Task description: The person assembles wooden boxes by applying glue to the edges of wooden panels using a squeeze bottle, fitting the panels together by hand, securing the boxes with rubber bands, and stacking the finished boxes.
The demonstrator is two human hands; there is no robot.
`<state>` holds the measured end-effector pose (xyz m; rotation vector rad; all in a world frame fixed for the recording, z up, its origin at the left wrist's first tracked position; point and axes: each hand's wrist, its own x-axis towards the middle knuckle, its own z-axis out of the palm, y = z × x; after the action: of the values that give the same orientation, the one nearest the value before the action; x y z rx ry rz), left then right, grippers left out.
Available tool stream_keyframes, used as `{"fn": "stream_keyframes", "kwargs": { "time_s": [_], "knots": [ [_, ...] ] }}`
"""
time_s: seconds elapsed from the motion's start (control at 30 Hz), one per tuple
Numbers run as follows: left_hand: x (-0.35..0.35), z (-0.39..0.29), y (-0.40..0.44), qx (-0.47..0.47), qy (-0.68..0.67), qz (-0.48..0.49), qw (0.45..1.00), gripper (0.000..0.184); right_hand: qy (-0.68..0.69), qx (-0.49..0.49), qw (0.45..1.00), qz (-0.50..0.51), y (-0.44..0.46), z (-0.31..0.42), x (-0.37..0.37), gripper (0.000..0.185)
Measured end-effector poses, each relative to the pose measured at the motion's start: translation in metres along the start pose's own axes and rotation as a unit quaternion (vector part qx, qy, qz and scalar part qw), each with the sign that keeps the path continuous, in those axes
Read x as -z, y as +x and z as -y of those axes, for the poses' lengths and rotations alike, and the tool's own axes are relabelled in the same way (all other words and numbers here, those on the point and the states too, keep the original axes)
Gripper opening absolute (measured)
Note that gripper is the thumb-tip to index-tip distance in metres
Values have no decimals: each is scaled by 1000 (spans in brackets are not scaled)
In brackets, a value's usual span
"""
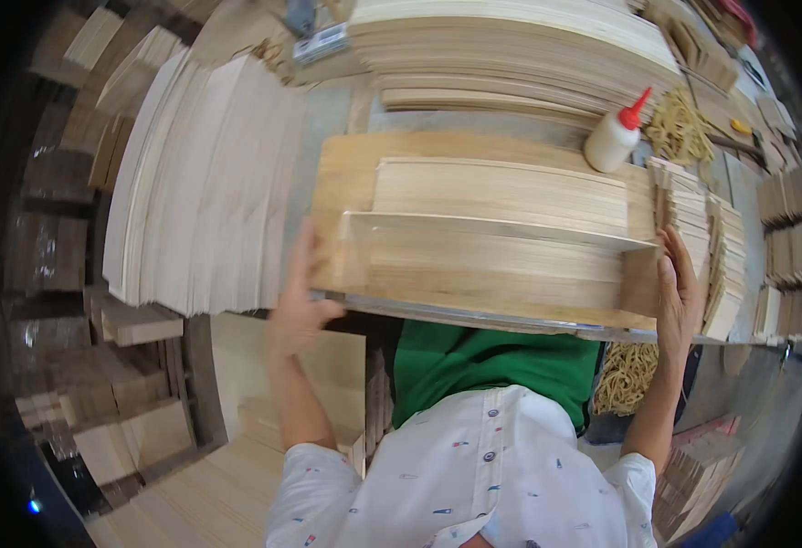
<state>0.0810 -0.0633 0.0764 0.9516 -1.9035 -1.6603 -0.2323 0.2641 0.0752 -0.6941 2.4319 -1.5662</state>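
A wooden board (337, 164) lies on the workbench before me. On it sits a partly built wooden frame (501, 225) with one long upright side and short end pieces, next to a flat stack of thin wooden panels (501, 192). My left hand (299, 306) is at the board's left edge, blurred, fingers apart, with nothing in it. At the right end piece (639, 279) my right hand (680, 283) rests with its fingers extended; whether it presses on the wood is unclear. Small wooden strips (684, 205) lie just beyond that hand.
A glue bottle with a red tip (613, 139) stands behind the frame, beside tangled rubber bands (680, 123). Tall stacks of thin panels (209, 183) fill the left side. More long panels (511, 55) lie at the back. Rubber bands (627, 379) also hang below the bench edge.
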Motion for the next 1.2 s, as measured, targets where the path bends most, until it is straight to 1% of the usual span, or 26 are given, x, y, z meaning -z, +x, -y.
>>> {"fn": "stream_keyframes", "kwargs": {
  "time_s": [0.03, 0.07, 0.1, 0.13, 0.17, 0.23, 0.27, 0.33, 0.37, 0.43, 0.47, 0.53, 0.57, 0.63, 0.67, 0.73, 0.77, 0.83, 0.87, 0.93, 0.97, 1.03, 1.07, 1.13, 1.17, 1.2],
  "knots": [
    [7, -13, 8, 10, -78, -6, 997, 68, -7, -2, 1000, -12, 0, 0, 3, 41],
    [4, -36, 19, 9, -84, 4, 996, 68, 30, -29, 999, -24, 1, 1, 7, 41],
    [0, -64, 37, -50, 103, 40, 993, 72, 68, -53, 996, -35, 1, 1, 10, 42],
    [-9, -80, 57, -112, 285, 74, 949, 76, 59, -48, 996, -51, -1, -1, 14, 42],
    [-23, -81, 77, -119, 278, 81, 950, 76, 60, -46, 995, -58, -2, -6, 17, 41],
    [-62, -80, 115, -179, 395, 234, 870, 76, 70, -49, 994, -70, -6, -4, 22, 41],
    [-81, -74, 131, -190, 389, 240, 869, 76, 67, -46, 994, -69, -9, -6, 26, 40],
    [-119, -51, 157, -159, 504, 345, 775, 76, 74, -48, 992, -90, -17, -6, 33, 41],
    [-131, -43, 162, -172, 499, 352, 773, 76, 78, -50, 990, -104, -21, -6, 38, 41],
    [-147, -35, 165, -177, 581, 317, 729, 79, 73, -53, 988, -125, -30, -10, 52, 42],
    [-149, -34, 167, -185, 579, 323, 726, 79, 68, -64, 986, -135, -34, -11, 57, 42],
    [-147, -35, 172, -156, 558, 335, 743, 80, 65, -75, 984, -150, -42, -18, 66, 42],
    [-146, -34, 173, -160, 556, 338, 742, 80, 62, -75, 983, -155, -43, -22, 69, 42],
    [-143, -34, 174, -183, 536, 313, 762, 63, 68, -92, 982, -152, -48, -26, 73, 40],
    [-140, -36, 176, -187, 535, 316, 761, 63, 65, -90, 981, -159, -48, -25, 73, 39],
    [-134, -52, 174, -117, 430, 338, 829, 40, 80, -83, 980, -161, -50, -23, 73, 39],
    [-129, -59, 173, -118, 429, 340, 829, 40, 97, -73, 980, -158, -49, -22, 73, 39],
    [-117, -74, 167, -164, 388, 315, 850, 25, 104, -62, 978, -169, -47, -13, 71, 37],
    [-110, -87, 161, -160, 389, 312, 852, 25, 110, -39, 977, -178, -46, -8, 70, 35],
    [-91, -120, 149, -202, 382, 192, 881, 21, 131, -1, 973, -189, -42, 9, 64, 31],
    [-82, -132, 142, -199, 384, 186, 882, 21, 134, 1, 974, -183, -40, 19, 60, 31],
    [-66, -153, 124, -196, 231, 133, 944, 18, 169, 58, 973, -144, -37, 40, 47, 30],
    [-65, -160, 113, -196, 233, 132, 943, 18, 186, 46, 976, -106, -36, 50, 38, 34],
    [-76, -170, 85, -168, 28, 115, 979, 21, 208, 105, 972, 43, -29, 70, 18, 47],
    [-84, -165, 74, -170, 28, 116, 978, 21, 191, 138, 964, 128, -22, 75, 5, 58],
    [-94, -154, 64, -148, -108, 117, 976, 25, 171, 169, 948, 209, -15, 80, -8, 70]
  ]
}}
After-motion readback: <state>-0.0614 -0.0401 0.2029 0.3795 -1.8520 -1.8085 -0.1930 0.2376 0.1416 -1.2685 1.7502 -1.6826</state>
